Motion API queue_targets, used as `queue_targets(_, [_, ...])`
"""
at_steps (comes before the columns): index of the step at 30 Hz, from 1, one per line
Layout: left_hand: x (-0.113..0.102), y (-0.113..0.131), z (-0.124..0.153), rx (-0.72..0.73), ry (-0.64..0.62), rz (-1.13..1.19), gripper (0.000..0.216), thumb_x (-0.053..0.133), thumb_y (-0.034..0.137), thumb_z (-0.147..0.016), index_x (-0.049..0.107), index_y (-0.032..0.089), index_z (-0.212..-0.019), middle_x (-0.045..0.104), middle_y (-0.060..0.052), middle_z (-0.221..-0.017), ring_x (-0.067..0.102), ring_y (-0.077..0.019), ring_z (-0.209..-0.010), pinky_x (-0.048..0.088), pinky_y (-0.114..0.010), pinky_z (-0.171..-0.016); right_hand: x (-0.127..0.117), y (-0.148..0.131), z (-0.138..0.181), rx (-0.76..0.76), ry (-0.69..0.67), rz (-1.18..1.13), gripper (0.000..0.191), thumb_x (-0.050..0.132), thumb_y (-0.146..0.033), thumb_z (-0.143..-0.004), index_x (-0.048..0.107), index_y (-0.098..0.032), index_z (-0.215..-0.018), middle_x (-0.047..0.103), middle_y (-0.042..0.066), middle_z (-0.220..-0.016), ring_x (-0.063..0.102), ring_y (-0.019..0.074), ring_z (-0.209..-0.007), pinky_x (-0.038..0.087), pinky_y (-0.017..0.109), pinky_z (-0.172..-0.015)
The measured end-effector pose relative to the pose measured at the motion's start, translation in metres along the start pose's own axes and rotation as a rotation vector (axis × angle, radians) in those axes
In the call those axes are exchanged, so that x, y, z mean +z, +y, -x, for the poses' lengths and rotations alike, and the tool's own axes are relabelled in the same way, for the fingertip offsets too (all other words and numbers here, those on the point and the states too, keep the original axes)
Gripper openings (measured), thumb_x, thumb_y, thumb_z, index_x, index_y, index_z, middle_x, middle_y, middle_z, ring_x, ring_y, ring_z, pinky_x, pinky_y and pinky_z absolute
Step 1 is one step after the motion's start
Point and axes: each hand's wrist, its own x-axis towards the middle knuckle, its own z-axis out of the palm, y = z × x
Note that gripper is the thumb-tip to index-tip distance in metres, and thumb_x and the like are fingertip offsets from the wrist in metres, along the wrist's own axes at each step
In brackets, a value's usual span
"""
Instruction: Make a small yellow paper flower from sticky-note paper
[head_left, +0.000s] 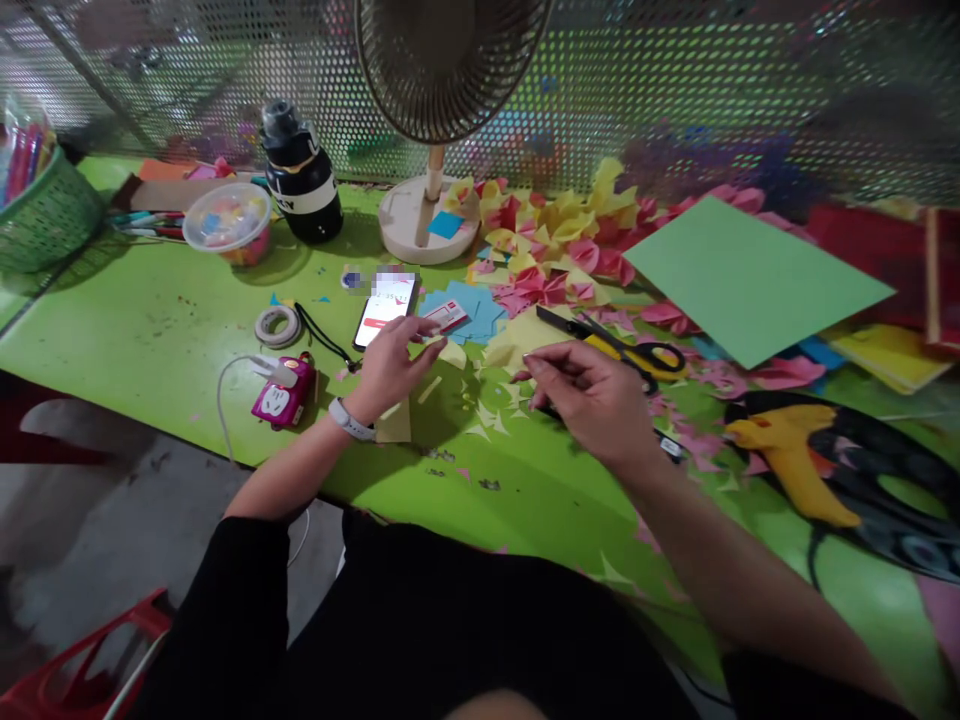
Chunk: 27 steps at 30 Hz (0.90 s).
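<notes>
My left hand [399, 362], with a light watch on the wrist, is held over the lower end of a lit phone [386, 308]. Its fingers reach out towards blue paper pieces [486, 308] and a small red-and-white packet [446, 316], with nothing visible in them. Curled inward, my right hand [592, 395] has thumb and fingertips close together; anything between them is too small to make out. Right behind it lie scissors [615, 345] with black and yellow handles. Pale yellow paper [517, 338] and small cut scraps [491, 420] lie between the hands.
Pink and yellow folded papers [570, 240] are heaped at the back, beside a fan [429, 225]. Green paper [757, 280] and a yellow glue gun [802, 450] lie right. Leftwards are a black bottle [306, 185], a tub [229, 220], tape [277, 327] and a pink power socket [283, 393].
</notes>
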Motion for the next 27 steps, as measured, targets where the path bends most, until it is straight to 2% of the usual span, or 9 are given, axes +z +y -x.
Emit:
queue_targets(2, [-0.002, -0.010, -0.005, 0.015, 0.017, -0.209, 0.027, 0.070, 0.040, -0.083, 0.070, 0.017, -0.096, 0.066, -0.014, -0.103, 0.059, -0.0260, -0.097, 0.046, -0.039, -0.087, -0.006, 0.000, -0.001, -0.013, 0.024, 0.025, 0.025, 0.064, -0.048, -0.088, 0.066, -0.024, -0.092, 0.072, 0.006, -0.085, 0.063, 0.0156, -0.060, 0.056, 0.033, -0.058])
queue_targets(4, [0.001, -0.019, -0.007, 0.020, -0.009, -0.288, 0.027, 0.072, 0.039, -0.080, 0.069, 0.017, -0.096, 0.065, -0.014, -0.101, 0.058, -0.0273, -0.096, 0.045, -0.039, -0.086, -0.008, 0.001, -0.002, -0.021, 0.020, 0.033, 0.026, 0.064, -0.048, -0.088, 0.066, -0.023, -0.094, 0.073, 0.006, -0.085, 0.063, 0.0159, -0.060, 0.057, 0.033, -0.058])
queue_targets(7, [0.008, -0.027, -0.011, 0.030, -0.002, -0.341, 0.026, 0.074, 0.034, -0.078, 0.067, 0.018, -0.097, 0.064, -0.013, -0.097, 0.057, -0.0271, -0.093, 0.044, -0.039, -0.085, -0.006, 0.004, -0.002, -0.040, 0.000, 0.029, 0.026, 0.064, -0.048, -0.088, 0.067, -0.023, -0.095, 0.073, 0.006, -0.085, 0.064, 0.0160, -0.060, 0.057, 0.033, -0.057])
queue_targets(12, [0.014, -0.028, -0.013, 0.032, -0.036, -0.315, 0.006, 0.068, 0.022, -0.081, 0.064, 0.017, -0.080, 0.065, -0.011, -0.090, 0.057, -0.0200, -0.078, 0.046, -0.034, -0.074, -0.002, 0.011, -0.002, -0.051, -0.036, 0.030, 0.024, 0.064, -0.045, -0.089, 0.069, -0.022, -0.096, 0.072, 0.006, -0.084, 0.065, 0.0161, -0.063, 0.058, 0.034, -0.060])
queue_targets(14, [0.015, -0.025, -0.010, 0.025, -0.052, -0.208, 0.007, 0.064, 0.022, -0.086, 0.063, 0.016, -0.082, 0.067, -0.008, -0.086, 0.058, -0.0157, -0.072, 0.046, -0.030, -0.067, 0.000, 0.012, -0.003, -0.069, -0.026, 0.041, 0.023, 0.065, -0.043, -0.088, 0.069, -0.022, -0.094, 0.071, 0.006, -0.088, 0.066, 0.0181, -0.070, 0.059, 0.037, -0.065])
queue_targets(16, [0.016, -0.020, -0.005, -0.006, -0.057, 0.013, 0.012, 0.064, 0.027, -0.088, 0.062, 0.015, -0.086, 0.067, -0.006, -0.082, 0.060, -0.0127, -0.069, 0.047, -0.025, -0.061, 0.003, 0.011, -0.003, -0.120, 0.017, 0.054, 0.020, 0.066, -0.042, -0.087, 0.070, -0.022, -0.089, 0.069, 0.008, -0.103, 0.067, 0.0224, -0.088, 0.059, 0.042, -0.076])
queue_targets(20, [0.020, -0.007, 0.006, -0.085, -0.096, 0.371, 0.021, 0.070, 0.032, -0.086, 0.059, 0.014, -0.088, 0.066, -0.004, -0.079, 0.060, -0.0078, -0.065, 0.049, -0.020, -0.058, 0.010, 0.010, -0.004, -0.194, 0.066, 0.078, 0.014, 0.068, -0.037, -0.085, 0.069, -0.023, -0.082, 0.060, 0.009, -0.130, 0.054, 0.0294, -0.125, 0.044, 0.055, -0.105])
queue_targets(23, [0.022, 0.004, 0.013, -0.137, -0.169, 0.576, 0.027, 0.073, 0.034, -0.083, 0.057, 0.014, -0.089, 0.066, -0.002, -0.085, 0.064, -0.0073, -0.071, 0.056, -0.021, -0.069, 0.013, 0.011, -0.003, -0.148, 0.031, 0.045, 0.014, 0.067, -0.036, -0.086, 0.068, -0.022, -0.082, 0.063, 0.009, -0.127, 0.062, 0.0269, -0.112, 0.052, 0.050, -0.094])
queue_targets(27, [0.023, 0.011, 0.018, -0.230, -0.273, 0.799, 0.032, 0.074, 0.036, -0.082, 0.051, 0.016, -0.090, 0.065, 0.001, -0.082, 0.068, -0.0110, -0.079, 0.061, -0.029, -0.077, 0.013, 0.012, -0.003, -0.078, 0.024, -0.004, 0.017, 0.069, -0.037, -0.084, 0.068, -0.020, -0.084, 0.072, 0.007, -0.095, 0.066, 0.0188, -0.076, 0.056, 0.036, -0.068])
